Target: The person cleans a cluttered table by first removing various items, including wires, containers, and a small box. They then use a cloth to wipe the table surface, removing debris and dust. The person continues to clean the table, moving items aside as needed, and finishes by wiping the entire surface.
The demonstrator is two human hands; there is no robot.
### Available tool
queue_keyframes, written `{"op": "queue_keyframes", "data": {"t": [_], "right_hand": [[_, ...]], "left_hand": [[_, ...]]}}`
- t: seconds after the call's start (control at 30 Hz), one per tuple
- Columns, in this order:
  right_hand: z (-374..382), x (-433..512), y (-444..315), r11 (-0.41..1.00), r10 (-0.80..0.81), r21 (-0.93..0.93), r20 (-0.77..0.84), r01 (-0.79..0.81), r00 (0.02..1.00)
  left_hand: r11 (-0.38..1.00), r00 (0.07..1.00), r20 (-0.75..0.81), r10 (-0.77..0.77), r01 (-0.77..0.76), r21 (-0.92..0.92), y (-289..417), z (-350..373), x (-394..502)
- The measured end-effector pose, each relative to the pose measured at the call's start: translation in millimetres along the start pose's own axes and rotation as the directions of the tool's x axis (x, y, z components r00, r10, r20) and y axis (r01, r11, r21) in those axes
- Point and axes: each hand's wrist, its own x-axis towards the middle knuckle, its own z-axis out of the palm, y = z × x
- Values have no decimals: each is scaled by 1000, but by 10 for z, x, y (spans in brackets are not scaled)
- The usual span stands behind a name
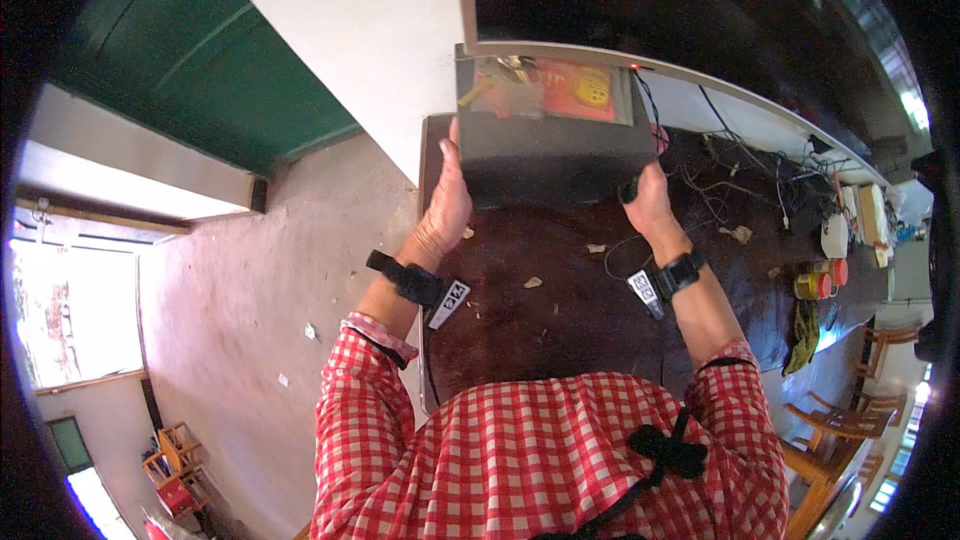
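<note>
A dark box (555, 146), blurred, is held between my two hands over the far left part of a dark brown table (525, 330). My left hand (448, 199) grips its left side, with the thumb upward. At its right side is my right hand (651, 199), its fingers partly hidden behind the box. A red packet (581, 90) with a yellow emblem and a blurred clear bag with small metal things (514, 71) lie on the box's far part. Both wrists wear black straps with marker tags.
A large dark screen (660, 0) stands beyond the box, its lower frame close to it. Tangled black cables (720, 165), dry leaves (532, 283), red-lidded jars (814, 285) and a dark green cloth (804, 337) lie at the right. A white wall (360, 30) borders the far left.
</note>
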Motion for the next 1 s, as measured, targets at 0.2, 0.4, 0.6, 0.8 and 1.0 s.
{"op": "queue_keyframes", "data": {"t": [0.2, 0.4, 0.6, 0.8, 1.0], "right_hand": [[-38, -565, -7, 993, 9, -118, -152, -27, 988], [-372, -1330, 15, 904, -87, -426, -119, 29, 989], [-792, -2118, 219, 818, -238, -559, -112, 137, 965], [-1136, -2490, 413, 506, -15, -860, -81, -62, 997], [-892, -2229, 107, 624, -153, -780, -78, 35, 985]], "left_hand": [[545, 958, 279, 62, -266, 795, -221, -104, -458], [398, 903, 429, -7, -391, 830, -491, -182, -1053], [384, 875, 430, -221, -327, 863, -529, -300, -1519], [357, 774, 459, -437, -319, 878, -351, -299, -1599], [494, 823, 342, -454, -87, 865, 75, -356, -1457]]}}
